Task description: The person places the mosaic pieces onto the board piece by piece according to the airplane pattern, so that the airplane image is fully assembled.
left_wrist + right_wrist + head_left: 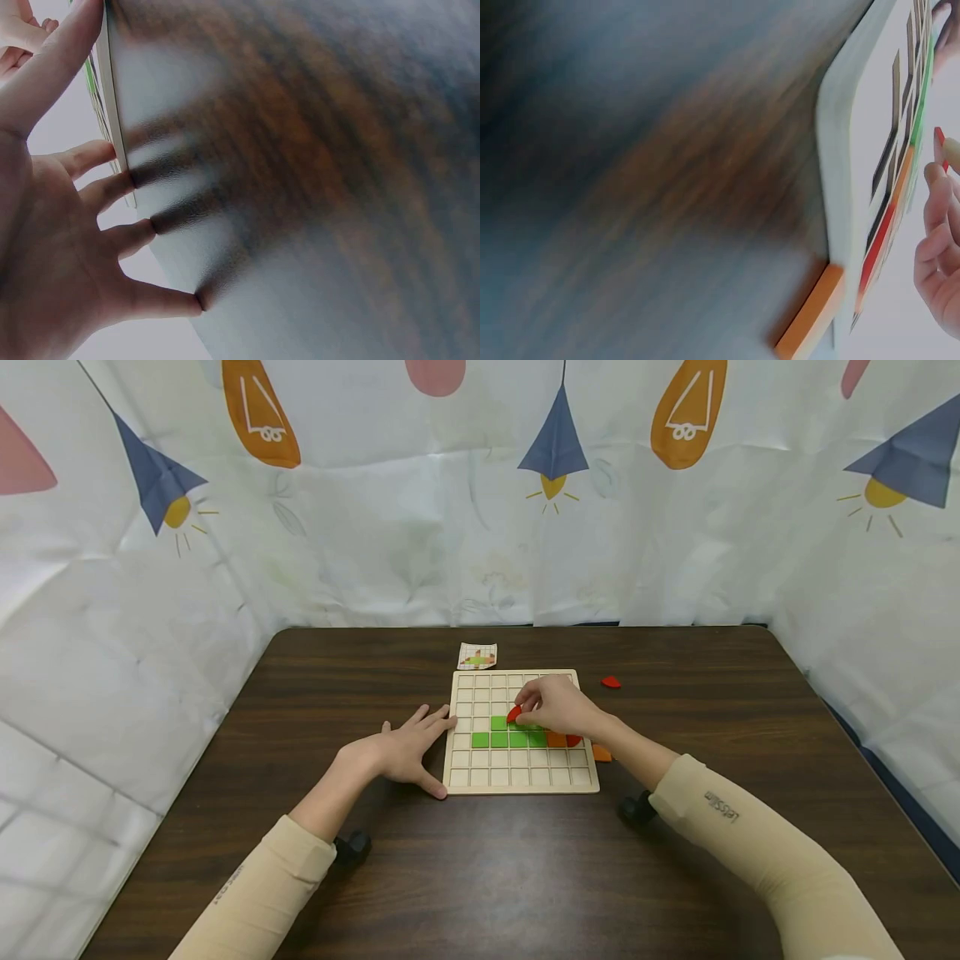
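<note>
A pale wooden grid board [480, 779] lies on the table, with several green square tiles [498, 740], an orange tile [556, 740] and a red tile [573, 741] set in its cells. My right hand [562, 703] pinches a red rounded piece [513, 714] between thumb and fingers, close over the board by the upper green tiles. That hand partly hides the cells beneath it. With fingers spread, my left hand [397, 753] touches the board's left edge; in the left wrist view its fingertips [120, 181] meet the rim and tabletop.
Behind the board lies a small picture card [477, 656] with a coloured grid pattern. A loose red piece [611, 682] is on the table at the back right. An orange piece [602, 753] rests beside the board's right edge. White printed curtains [480, 552] surround the table.
</note>
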Action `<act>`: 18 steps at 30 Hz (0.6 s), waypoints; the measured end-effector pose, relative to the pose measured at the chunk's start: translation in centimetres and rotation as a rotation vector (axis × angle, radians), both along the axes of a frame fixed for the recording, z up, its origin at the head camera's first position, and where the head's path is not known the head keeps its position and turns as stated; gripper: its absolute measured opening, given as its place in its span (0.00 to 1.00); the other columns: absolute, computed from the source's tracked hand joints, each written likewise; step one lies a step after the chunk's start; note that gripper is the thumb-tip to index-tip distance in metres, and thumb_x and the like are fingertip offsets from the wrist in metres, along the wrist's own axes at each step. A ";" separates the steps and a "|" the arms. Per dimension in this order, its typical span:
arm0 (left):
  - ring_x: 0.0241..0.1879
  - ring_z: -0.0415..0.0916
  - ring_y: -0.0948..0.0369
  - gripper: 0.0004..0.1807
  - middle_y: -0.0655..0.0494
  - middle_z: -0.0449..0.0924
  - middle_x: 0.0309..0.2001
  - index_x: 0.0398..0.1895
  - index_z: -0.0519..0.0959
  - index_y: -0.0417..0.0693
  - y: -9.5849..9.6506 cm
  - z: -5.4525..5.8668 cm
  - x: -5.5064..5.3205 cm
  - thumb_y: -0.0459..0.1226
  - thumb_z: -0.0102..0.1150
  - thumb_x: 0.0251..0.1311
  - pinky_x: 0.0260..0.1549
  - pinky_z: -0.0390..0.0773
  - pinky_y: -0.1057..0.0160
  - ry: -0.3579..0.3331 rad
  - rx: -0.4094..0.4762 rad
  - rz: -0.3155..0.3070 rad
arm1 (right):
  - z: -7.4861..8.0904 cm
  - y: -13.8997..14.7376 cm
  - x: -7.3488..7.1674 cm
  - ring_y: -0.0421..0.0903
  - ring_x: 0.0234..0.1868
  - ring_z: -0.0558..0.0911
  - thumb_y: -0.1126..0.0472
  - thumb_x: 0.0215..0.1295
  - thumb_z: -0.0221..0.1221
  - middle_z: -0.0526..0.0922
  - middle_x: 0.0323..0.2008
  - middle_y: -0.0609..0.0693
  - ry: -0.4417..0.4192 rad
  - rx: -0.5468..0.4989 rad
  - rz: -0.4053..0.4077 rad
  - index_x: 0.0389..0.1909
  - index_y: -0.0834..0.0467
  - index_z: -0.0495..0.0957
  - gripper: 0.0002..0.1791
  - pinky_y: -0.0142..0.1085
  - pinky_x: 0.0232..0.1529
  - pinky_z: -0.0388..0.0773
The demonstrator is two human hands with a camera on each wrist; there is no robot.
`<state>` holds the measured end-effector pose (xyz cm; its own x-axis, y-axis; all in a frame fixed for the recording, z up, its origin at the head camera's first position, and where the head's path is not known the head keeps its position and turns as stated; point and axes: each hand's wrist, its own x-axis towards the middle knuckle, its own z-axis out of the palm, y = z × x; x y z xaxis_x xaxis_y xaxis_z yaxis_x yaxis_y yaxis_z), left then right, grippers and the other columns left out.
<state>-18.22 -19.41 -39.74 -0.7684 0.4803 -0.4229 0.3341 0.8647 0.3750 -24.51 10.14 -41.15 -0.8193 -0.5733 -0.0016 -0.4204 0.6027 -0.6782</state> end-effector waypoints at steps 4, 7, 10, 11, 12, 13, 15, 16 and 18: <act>0.81 0.28 0.45 0.66 0.51 0.33 0.84 0.85 0.47 0.53 0.0 0.0 -0.1 0.60 0.77 0.50 0.62 0.40 0.19 -0.003 0.000 0.002 | 0.0 -1.0 0.1 0.42 0.34 0.84 0.62 0.63 0.71 0.86 0.32 0.45 0.012 0.002 0.021 0.44 0.61 0.86 0.10 0.38 0.41 0.81; 0.81 0.28 0.45 0.65 0.51 0.33 0.84 0.85 0.47 0.53 0.0 -0.1 -0.1 0.60 0.77 0.50 0.62 0.40 0.19 -0.004 0.000 0.002 | 0.1 -1.8 0.2 0.41 0.33 0.83 0.62 0.63 0.72 0.86 0.32 0.45 0.008 -0.003 0.028 0.43 0.61 0.86 0.10 0.38 0.41 0.81; 0.81 0.28 0.45 0.65 0.51 0.33 0.84 0.85 0.47 0.53 0.0 -0.1 -0.2 0.61 0.77 0.50 0.62 0.40 0.18 -0.006 0.000 0.000 | 0.2 -2.6 0.2 0.40 0.32 0.83 0.62 0.63 0.72 0.86 0.31 0.44 0.008 0.002 0.036 0.43 0.61 0.86 0.11 0.37 0.40 0.80; 0.81 0.28 0.45 0.65 0.51 0.33 0.84 0.85 0.47 0.53 0.0 -0.1 -0.2 0.61 0.77 0.50 0.62 0.40 0.18 -0.005 -0.002 0.000 | 0.2 -2.8 0.2 0.40 0.32 0.83 0.62 0.63 0.72 0.86 0.31 0.44 0.009 0.004 0.040 0.43 0.60 0.86 0.11 0.37 0.40 0.80; 0.81 0.28 0.45 0.65 0.51 0.34 0.84 0.85 0.47 0.53 0.0 -0.2 -0.2 0.61 0.77 0.50 0.62 0.40 0.18 -0.005 -0.002 -0.001 | 0.2 -3.0 0.3 0.40 0.32 0.83 0.61 0.63 0.72 0.86 0.31 0.44 0.010 0.008 0.045 0.43 0.60 0.86 0.11 0.36 0.39 0.80; 0.81 0.28 0.45 0.65 0.51 0.33 0.84 0.85 0.47 0.53 0.0 -0.2 -0.2 0.61 0.77 0.50 0.62 0.40 0.18 -0.006 -0.004 0.000 | 0.2 -3.2 0.3 0.40 0.32 0.83 0.61 0.63 0.72 0.86 0.31 0.44 0.009 0.009 0.049 0.43 0.60 0.86 0.11 0.36 0.39 0.81; 0.81 0.28 0.45 0.65 0.51 0.33 0.84 0.85 0.47 0.53 0.0 -0.1 -0.2 0.61 0.77 0.50 0.62 0.40 0.19 -0.006 -0.006 0.003 | 0.1 -3.7 0.3 0.39 0.32 0.83 0.61 0.63 0.72 0.86 0.31 0.43 0.011 0.015 0.053 0.43 0.60 0.86 0.11 0.36 0.40 0.80; 0.81 0.28 0.45 0.65 0.52 0.33 0.84 0.85 0.47 0.54 0.0 -0.1 -0.2 0.60 0.77 0.50 0.62 0.40 0.19 -0.007 -0.006 0.003 | 0.1 -3.9 0.3 0.39 0.32 0.83 0.61 0.62 0.73 0.86 0.30 0.43 0.014 0.017 0.053 0.43 0.59 0.87 0.11 0.36 0.39 0.80; 0.81 0.28 0.45 0.65 0.52 0.33 0.84 0.85 0.47 0.54 0.0 -0.1 -0.1 0.60 0.77 0.50 0.62 0.40 0.19 -0.007 -0.006 0.005 | 0.0 -4.2 0.3 0.39 0.32 0.83 0.60 0.62 0.73 0.85 0.30 0.43 0.016 0.027 0.052 0.42 0.59 0.86 0.11 0.36 0.40 0.80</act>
